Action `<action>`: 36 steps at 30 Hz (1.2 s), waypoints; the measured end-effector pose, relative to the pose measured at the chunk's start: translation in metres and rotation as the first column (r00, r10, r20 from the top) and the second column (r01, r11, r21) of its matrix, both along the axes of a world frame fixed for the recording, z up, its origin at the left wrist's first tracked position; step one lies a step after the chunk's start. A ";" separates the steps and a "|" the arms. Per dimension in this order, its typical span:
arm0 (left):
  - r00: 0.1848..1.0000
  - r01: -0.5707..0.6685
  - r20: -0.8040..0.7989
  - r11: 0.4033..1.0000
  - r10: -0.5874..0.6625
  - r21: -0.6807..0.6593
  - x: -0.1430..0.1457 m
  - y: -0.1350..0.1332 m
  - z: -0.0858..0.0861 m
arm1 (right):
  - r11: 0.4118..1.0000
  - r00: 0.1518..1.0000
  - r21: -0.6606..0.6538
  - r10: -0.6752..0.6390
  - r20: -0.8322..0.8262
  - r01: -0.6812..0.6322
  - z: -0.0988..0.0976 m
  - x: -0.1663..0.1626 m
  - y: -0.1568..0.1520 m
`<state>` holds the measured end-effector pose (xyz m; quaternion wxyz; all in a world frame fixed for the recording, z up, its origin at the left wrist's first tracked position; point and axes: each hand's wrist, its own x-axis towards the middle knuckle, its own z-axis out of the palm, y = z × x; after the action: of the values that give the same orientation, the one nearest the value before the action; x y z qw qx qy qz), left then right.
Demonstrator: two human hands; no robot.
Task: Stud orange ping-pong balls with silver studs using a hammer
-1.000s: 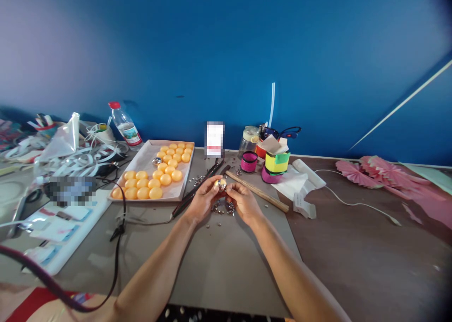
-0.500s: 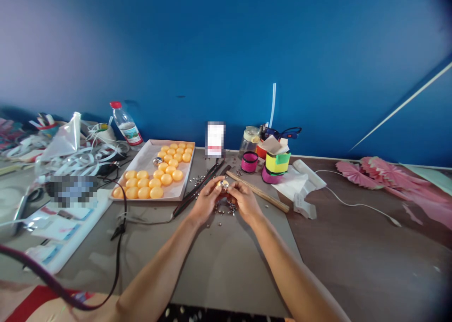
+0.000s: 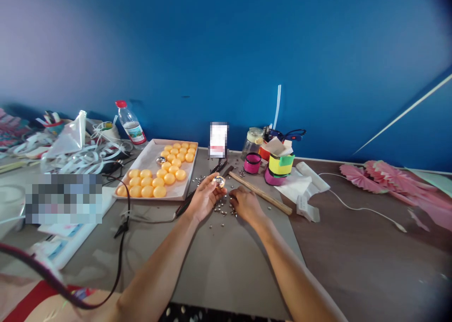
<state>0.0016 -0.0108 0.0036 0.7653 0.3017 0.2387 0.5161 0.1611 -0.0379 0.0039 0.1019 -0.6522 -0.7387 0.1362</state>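
Note:
My left hand (image 3: 203, 199) holds up a small ball (image 3: 219, 182) between thumb and fingertips. Shiny silver pieces cover the side facing me, with a little orange at its edge. Just right of it, my right hand (image 3: 247, 205) reaches down to the tabletop, its fingers curled together at a scatter of small silver studs (image 3: 221, 213). Whether a stud is between those fingertips is hidden. Left of both hands, a shallow white box (image 3: 141, 164) holds many plain orange balls (image 3: 147, 191) and one silver-covered ball (image 3: 161, 160).
A wooden-handled hammer (image 3: 263, 193) lies beyond my right hand. Behind stand a magenta ring (image 3: 253, 164), a jar (image 3: 251, 143) and a yellow container (image 3: 280, 165). A water bottle (image 3: 133, 131) leans behind the box. A dark cable (image 3: 123, 228) loops at left; pink folded paper (image 3: 374, 176) lies right.
My hands have parted. The left keeps the ball and turns its silver side toward me; the right has let go of it and dropped to the studs. The view has shifted slightly.

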 end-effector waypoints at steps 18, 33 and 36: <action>0.997 -0.034 -0.071 0.999 0.032 -0.020 0.003 0.000 -0.004 | 0.996 0.037 -0.050 -0.053 -0.998 0.068 0.000 -0.012 0.001; 0.975 -0.082 -0.191 0.983 0.114 0.164 0.013 -0.008 -0.002 | 0.952 0.313 0.036 -0.065 -0.948 0.305 0.000 -0.022 -0.002; 0.976 -0.096 -0.179 0.985 0.121 0.142 0.013 -0.007 -0.001 | 0.950 0.289 0.010 -0.085 -0.953 0.313 -0.001 -0.023 -0.002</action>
<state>0.0149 -0.0183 0.0023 0.6883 0.3855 0.2909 0.5413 0.1385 -0.0396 0.0032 0.5925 -0.5226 -0.4613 0.4038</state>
